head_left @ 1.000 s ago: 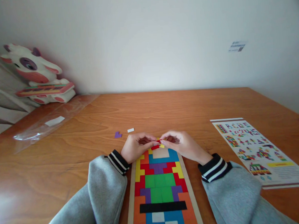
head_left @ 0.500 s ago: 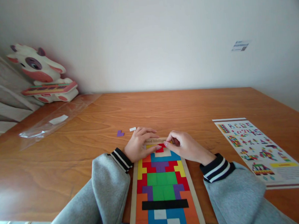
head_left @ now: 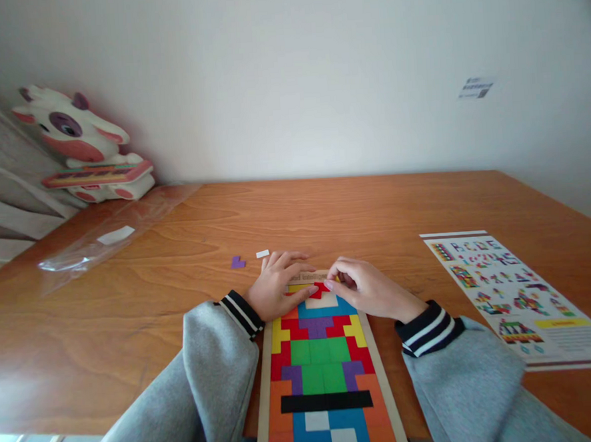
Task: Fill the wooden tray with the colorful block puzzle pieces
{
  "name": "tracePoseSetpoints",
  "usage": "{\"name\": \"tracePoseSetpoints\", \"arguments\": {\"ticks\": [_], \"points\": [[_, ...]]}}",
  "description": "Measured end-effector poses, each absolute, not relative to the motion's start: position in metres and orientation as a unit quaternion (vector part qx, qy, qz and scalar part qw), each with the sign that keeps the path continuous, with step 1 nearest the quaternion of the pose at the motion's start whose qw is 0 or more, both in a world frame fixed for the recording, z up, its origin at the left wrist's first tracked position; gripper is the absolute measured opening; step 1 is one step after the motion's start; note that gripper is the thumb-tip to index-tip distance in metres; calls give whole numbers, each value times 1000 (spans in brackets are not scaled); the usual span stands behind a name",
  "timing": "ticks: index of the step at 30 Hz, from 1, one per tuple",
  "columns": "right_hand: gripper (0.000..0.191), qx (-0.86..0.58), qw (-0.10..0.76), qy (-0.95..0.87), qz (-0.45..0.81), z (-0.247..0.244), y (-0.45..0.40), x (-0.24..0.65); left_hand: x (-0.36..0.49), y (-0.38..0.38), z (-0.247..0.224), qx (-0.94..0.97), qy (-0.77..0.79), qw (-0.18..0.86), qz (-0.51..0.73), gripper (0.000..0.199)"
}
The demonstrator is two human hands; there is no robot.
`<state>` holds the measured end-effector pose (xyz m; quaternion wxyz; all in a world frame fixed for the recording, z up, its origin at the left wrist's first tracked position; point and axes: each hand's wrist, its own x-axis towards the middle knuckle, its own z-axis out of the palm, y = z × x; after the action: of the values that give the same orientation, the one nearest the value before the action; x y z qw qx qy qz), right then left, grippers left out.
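Observation:
A wooden puzzle board lies lengthwise before me, mostly filled with coloured block pieces. At its far end, a red puzzle piece sits slightly askew above a white piece. My right hand pinches at the red piece's right side with thumb and index finger; the fingertips partly hide the contact. My left hand rests over the board's far left corner, fingers stretched out and thumb tip at the red piece's left side. Just beyond it lie a purple L-shaped piece and a small white piece on the table.
On the wooden table, a printed pattern sheet lies at right. A clear plastic bag is at left, in front of a cow-shaped toy keyboard. A wall rises behind the table.
The red piece has turned slightly between my fingers. My right fingertips have shifted a little, and more of the printed lettering on the board's far rim shows. My left hand stays nearly still.

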<state>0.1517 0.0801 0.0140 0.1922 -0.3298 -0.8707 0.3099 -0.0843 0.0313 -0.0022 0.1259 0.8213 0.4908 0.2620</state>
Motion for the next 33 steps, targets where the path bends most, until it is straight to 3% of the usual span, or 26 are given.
{"name": "tracePoseSetpoints", "arguments": {"ticks": [11, 27, 33], "points": [[4, -336, 205, -873, 290, 7, 82, 150, -85, 31, -3, 826, 494, 106, 252, 37], [31, -372, 288, -784, 406, 2, 90, 156, -85, 31, -3, 826, 490, 114, 254, 29], [27, -392, 325, -736, 446, 6, 94, 158, -86, 30, -1, 830, 480, 122, 256, 26]]}}
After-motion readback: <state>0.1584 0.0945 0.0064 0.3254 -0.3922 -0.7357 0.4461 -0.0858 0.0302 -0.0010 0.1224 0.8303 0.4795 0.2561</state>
